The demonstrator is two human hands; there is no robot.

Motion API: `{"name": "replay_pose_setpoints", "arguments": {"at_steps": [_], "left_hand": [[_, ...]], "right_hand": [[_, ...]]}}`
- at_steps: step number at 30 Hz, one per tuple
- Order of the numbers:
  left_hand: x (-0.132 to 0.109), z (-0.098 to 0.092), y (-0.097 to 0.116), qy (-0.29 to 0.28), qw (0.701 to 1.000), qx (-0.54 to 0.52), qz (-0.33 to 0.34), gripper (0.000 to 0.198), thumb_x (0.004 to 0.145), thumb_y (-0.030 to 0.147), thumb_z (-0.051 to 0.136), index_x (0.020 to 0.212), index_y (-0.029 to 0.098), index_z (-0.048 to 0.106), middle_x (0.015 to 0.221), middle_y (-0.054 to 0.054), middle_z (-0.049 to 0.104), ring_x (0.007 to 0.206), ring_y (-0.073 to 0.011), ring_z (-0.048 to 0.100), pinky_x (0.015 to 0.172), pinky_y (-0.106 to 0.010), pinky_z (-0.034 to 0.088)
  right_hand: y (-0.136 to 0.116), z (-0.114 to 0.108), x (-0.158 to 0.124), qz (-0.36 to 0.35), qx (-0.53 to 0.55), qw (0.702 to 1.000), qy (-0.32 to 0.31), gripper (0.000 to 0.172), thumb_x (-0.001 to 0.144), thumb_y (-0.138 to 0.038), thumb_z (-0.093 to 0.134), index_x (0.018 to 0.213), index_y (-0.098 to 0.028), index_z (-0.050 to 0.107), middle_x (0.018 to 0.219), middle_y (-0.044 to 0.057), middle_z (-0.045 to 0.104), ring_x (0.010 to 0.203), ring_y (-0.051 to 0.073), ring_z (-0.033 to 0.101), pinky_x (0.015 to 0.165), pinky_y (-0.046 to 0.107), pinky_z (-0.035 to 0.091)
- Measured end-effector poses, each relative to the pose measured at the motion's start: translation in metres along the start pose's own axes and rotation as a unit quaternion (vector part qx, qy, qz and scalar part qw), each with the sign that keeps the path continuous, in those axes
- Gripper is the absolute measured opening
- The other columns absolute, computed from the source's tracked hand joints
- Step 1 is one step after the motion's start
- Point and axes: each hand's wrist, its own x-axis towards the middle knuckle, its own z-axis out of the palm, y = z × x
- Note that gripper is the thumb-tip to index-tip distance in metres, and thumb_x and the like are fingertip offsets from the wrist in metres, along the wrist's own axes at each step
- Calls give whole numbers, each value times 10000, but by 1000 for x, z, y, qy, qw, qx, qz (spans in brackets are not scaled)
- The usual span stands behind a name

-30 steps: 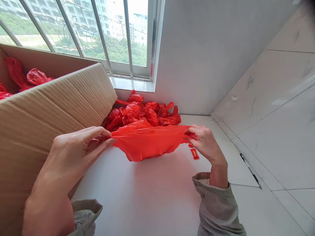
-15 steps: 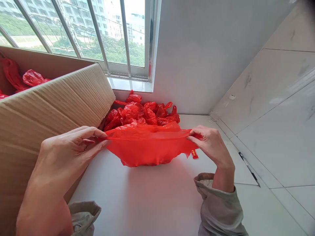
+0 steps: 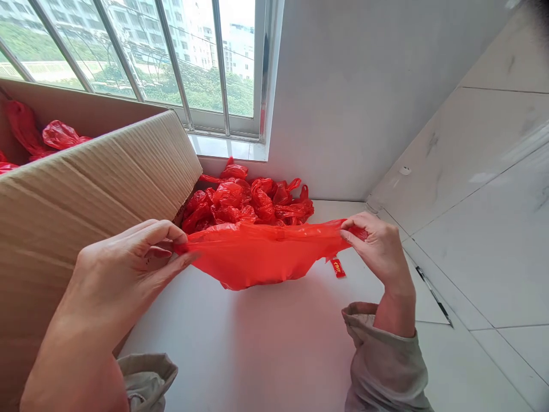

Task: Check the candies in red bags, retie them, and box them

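1. The left hand pinched one end of a red plastic bag between thumb and fingers, clenched on the thin film.
2. The right hand gripped the opposite end of the same bag, its fingers closed on a gathered bit of plastic that poked out past the knuckles.
3. The bag hung stretched between the two hands, taut along its top edge and sagging in the middle, its lowest part just above or perhaps touching the white bench; which of the two could not be told.
4. A small red label lay on the bench just below the right hand, beside the bag's right end.
5. A pile of crumpled red bags lay behind the stretched bag, against the wall under the window.
6. A large cardboard box stood at the left, close by the left hand, with its flap tilted up; more red bags showed inside it.
7. Both forearms wore grey-green sleeves pushed back from the wrists.
8. Pale marbled tiles covered the wall on the right.
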Motion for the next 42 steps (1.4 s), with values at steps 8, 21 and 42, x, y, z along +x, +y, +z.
{"name": "replay_pose_setpoints", "arguments": {"at_steps": [8, 21, 42], "left_hand": [[2, 16, 25, -31, 998, 18, 53, 183, 844, 403, 570, 788, 245, 497, 717, 58, 641, 599, -142, 582, 596, -257, 423], [-8, 41, 49, -44, 988, -63, 137, 242, 899, 313, 589, 1096, 263, 457, 827, 37, 627, 619, -123, 584, 541, -217, 448], [-4, 48, 17, -204, 973, -15, 106, 343, 889, 469, 592, 1156, 272, 508, 1111, -47, 629, 979, -254, 607, 782, -384, 509]], "right_hand": [[-9, 2, -2, -32, -58, 997, 33, 56, 859, -189, 641, 819, -225, 656, 988, 18, 674, 782, 161, 618, 666, 299, 451], [-100, 46, -27, -221, 104, 968, -60, 230, 889, -396, 662, 1013, -202, 654, 1138, 81, 634, 1131, 230, 534, 988, 403, 482], [-89, 46, -24, -153, 122, 976, -96, 112, 924, -158, 592, 832, -216, 620, 800, 6, 608, 789, 159, 500, 716, 290, 464]]}}
